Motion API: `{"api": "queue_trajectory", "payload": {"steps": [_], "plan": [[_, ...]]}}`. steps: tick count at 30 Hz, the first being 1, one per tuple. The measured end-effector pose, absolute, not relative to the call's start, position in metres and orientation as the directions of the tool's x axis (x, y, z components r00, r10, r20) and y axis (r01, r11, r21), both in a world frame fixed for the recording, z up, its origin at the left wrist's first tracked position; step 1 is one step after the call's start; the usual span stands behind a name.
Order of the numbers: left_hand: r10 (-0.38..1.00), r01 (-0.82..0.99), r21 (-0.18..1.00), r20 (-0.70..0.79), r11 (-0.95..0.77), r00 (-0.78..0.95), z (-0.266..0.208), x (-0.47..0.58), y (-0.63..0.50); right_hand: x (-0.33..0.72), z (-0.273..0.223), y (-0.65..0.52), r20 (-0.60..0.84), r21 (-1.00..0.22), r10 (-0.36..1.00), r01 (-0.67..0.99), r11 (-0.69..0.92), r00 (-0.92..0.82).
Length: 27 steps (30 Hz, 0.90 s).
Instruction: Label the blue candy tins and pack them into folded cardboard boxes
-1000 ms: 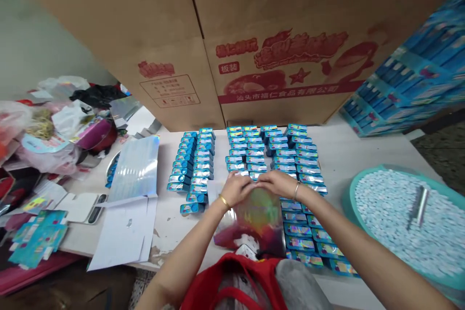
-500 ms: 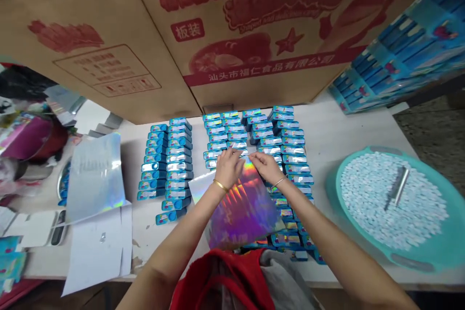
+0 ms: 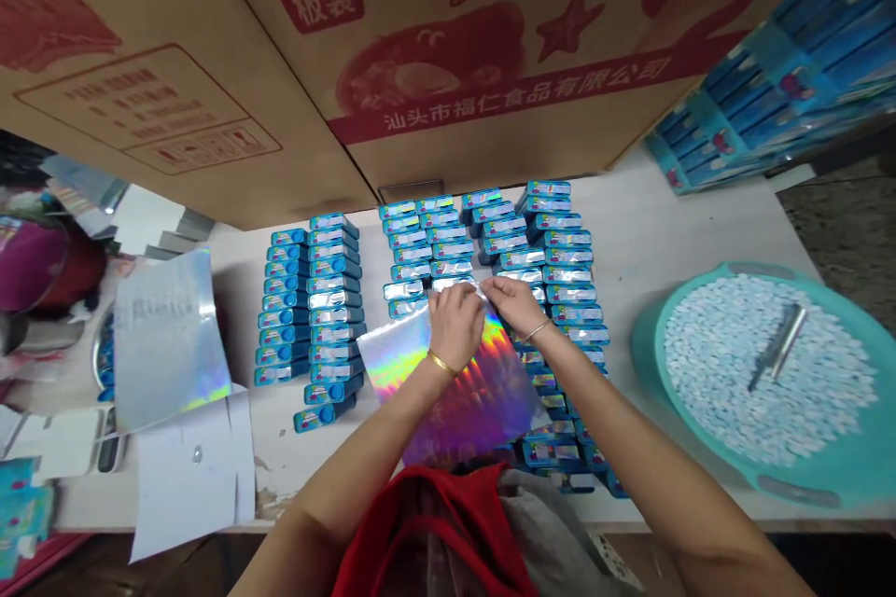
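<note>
A shiny holographic sheet (image 3: 490,401), rainbow and purple, lies tilted in front of my body, over part of the rows of small blue boxes. Across its upper part rests my left hand (image 3: 456,325), fingers bent and closed at the far edge. Close beside it, my right hand (image 3: 514,303) pinches at the same far edge, near the corner. Whether a small label is between the fingertips is too fine to make out. Small blue boxes (image 3: 336,298) with silvery strips on top stand in several columns left of, beyond and right of the hands.
Large brown cartons (image 3: 490,131) wall off the table's back. At right sits a turquoise basin (image 3: 648,364) of pale small pieces with a metal cylinder (image 3: 788,340) on them. Another holographic sheet (image 3: 168,336) and white papers (image 3: 189,485) lie left. Stacked blue packs (image 3: 756,103) stand back right.
The view has shifted nearer the cartons' lower part. My left hand has moved slightly right and down over the sheet, while my right hand stays at the far edge.
</note>
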<state>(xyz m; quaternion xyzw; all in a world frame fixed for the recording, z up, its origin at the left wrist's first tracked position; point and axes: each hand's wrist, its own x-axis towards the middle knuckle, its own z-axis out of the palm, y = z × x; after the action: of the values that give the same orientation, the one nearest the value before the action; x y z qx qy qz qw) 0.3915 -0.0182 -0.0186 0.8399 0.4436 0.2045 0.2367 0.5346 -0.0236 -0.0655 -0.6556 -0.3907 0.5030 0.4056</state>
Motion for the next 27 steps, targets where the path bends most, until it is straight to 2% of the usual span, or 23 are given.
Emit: {"api": "queue_trajectory", "payload": {"steps": [2,4,7,9,13,16,19,23,27], "plan": [[0.869,0.524,0.752,0.131,-0.4,0.477,-0.011,0.386,-0.027,0.539,-0.065,-0.023,-0.327,-0.915,0.927,0.182,-0.36,0.185],[0.935,0.368,0.904,0.083,-0.216,0.344,-0.003,0.377,-0.032,0.541,-0.059,-0.023,-0.244,-0.896,0.939,0.314,-0.315,0.243],[0.991,0.084,0.99,-0.122,0.117,0.054,0.007,0.36,-0.026,0.531,-0.041,-0.026,-0.002,-0.85,0.938,0.493,-0.184,0.347],[0.964,-0.087,0.963,-0.26,0.255,-0.054,0.011,0.347,-0.016,0.513,-0.028,-0.029,0.007,-0.888,0.938,0.434,-0.154,0.348],[0.915,-0.224,0.915,-0.372,0.335,-0.154,0.012,0.317,0.001,0.46,-0.014,-0.029,-0.246,-0.963,0.954,0.065,-0.26,0.169],[0.898,-0.234,0.915,-0.379,0.328,-0.222,0.003,0.292,0.009,0.422,-0.015,-0.019,-0.3,-0.953,0.949,-0.059,-0.296,0.092],[0.901,-0.181,0.937,-0.338,0.297,-0.272,-0.009,0.262,0.024,0.394,-0.02,0.004,-0.267,-0.964,0.959,-0.043,-0.264,0.091],[0.918,0.031,0.978,-0.18,0.204,-0.354,-0.027,0.222,0.061,0.364,-0.03,0.046,-0.132,-0.961,0.988,0.233,-0.146,0.076],[0.913,0.334,0.925,-0.031,0.18,-0.407,-0.048,0.195,0.095,0.34,-0.046,0.08,-0.038,-0.835,0.997,0.545,-0.072,0.073]]}}
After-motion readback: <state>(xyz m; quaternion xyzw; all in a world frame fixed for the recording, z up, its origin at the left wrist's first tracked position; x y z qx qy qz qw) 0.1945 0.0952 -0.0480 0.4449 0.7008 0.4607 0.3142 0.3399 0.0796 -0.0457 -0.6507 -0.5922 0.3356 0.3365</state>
